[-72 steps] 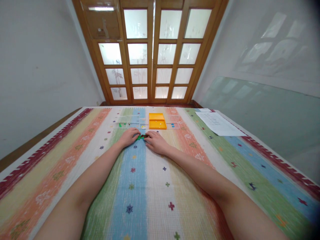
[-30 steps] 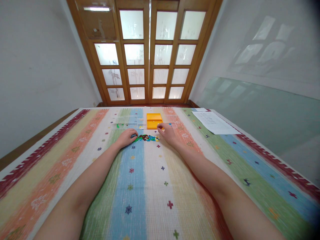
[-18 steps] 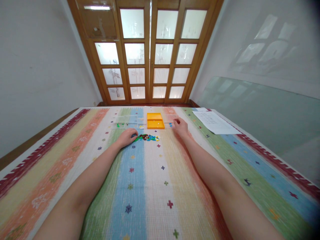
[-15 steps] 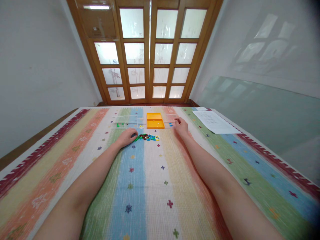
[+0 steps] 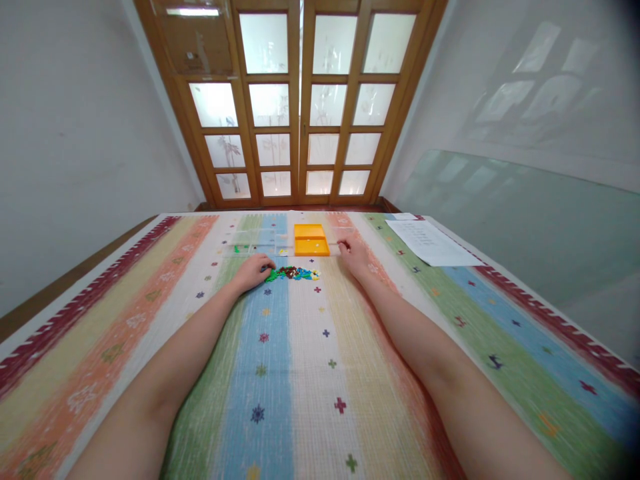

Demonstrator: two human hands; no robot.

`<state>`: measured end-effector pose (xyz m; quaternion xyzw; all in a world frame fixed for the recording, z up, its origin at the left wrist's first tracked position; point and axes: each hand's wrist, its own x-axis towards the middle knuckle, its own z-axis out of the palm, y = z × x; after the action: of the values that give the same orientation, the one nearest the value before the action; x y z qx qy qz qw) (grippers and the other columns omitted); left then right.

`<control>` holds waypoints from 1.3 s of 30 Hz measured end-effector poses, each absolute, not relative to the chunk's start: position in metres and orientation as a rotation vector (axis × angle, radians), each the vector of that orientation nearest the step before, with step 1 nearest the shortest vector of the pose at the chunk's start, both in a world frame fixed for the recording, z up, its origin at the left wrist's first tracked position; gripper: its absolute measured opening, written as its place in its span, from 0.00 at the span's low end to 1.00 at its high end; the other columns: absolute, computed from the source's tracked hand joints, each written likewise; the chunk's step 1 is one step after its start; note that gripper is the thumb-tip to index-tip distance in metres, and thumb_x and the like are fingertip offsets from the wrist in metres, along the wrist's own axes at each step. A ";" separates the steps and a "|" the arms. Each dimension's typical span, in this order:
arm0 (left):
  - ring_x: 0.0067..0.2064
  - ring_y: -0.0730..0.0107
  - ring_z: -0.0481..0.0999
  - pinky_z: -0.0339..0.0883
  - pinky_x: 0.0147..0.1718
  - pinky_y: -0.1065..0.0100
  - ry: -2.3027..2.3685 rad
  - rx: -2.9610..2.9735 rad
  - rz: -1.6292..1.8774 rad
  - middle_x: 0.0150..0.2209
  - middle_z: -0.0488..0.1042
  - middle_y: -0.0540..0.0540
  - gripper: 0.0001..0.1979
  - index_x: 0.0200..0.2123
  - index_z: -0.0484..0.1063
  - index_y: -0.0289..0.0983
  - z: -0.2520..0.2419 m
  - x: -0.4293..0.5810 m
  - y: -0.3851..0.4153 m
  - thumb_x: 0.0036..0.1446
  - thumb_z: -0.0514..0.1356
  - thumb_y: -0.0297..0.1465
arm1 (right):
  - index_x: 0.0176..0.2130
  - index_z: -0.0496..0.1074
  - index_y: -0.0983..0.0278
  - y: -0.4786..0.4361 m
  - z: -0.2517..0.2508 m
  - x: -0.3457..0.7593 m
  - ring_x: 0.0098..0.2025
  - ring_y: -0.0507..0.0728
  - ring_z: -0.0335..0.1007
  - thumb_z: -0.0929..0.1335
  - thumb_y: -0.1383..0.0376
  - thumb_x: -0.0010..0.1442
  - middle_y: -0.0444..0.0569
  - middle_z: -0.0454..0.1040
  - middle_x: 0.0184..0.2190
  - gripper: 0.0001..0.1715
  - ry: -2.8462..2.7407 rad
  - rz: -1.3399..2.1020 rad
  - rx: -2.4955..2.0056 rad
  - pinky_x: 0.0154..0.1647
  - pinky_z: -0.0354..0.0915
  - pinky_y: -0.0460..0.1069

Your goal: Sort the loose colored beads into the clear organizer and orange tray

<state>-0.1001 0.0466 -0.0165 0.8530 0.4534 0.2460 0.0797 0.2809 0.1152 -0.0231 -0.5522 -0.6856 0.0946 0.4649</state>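
Note:
A long pile of small pieces (image 5: 293,273), green, brown, blue, white and yellow, lies on the striped tablecloth. At its left end is my left hand (image 5: 254,272), its fingers curled against the green pieces; what they hold is hidden. My right hand (image 5: 353,257) is just above the cloth, right of an open yellow box (image 5: 311,248). Its thumb and fingertips are pinched together, and anything between them is too small to make out. A few small white bits show inside the box. Left of it stands a clear compartment tray (image 5: 250,241) with a few green and yellow pieces.
Another clear tray lies partly behind my right hand. Printed paper sheets (image 5: 425,241) rest on the right side of the tablecloth (image 5: 310,373). Beyond the table's far edge stand wooden glass-paned doors (image 5: 300,107), and a pale glass panel (image 5: 525,227) leans at the right.
My right hand has moved left, off the blue pieces in the right tray and closer to the yellow box. My left hand stays by the pile, its fingers shifted slightly.

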 end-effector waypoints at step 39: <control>0.27 0.69 0.76 0.66 0.29 0.70 1.750 1.553 1.490 0.30 0.75 0.51 0.06 0.32 0.70 0.39 -0.020 -0.133 0.069 0.52 0.60 0.34 | 0.42 0.80 0.60 0.100 -0.016 0.262 0.43 0.60 0.74 0.64 0.65 0.65 0.51 0.82 0.41 0.15 -1.912 0.232 -1.223 0.50 0.68 0.55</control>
<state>-0.1331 0.0689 -0.0201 0.5503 0.6204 0.5280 0.1829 0.2621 0.0998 -0.0165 -0.4871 -0.7618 0.0923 0.4169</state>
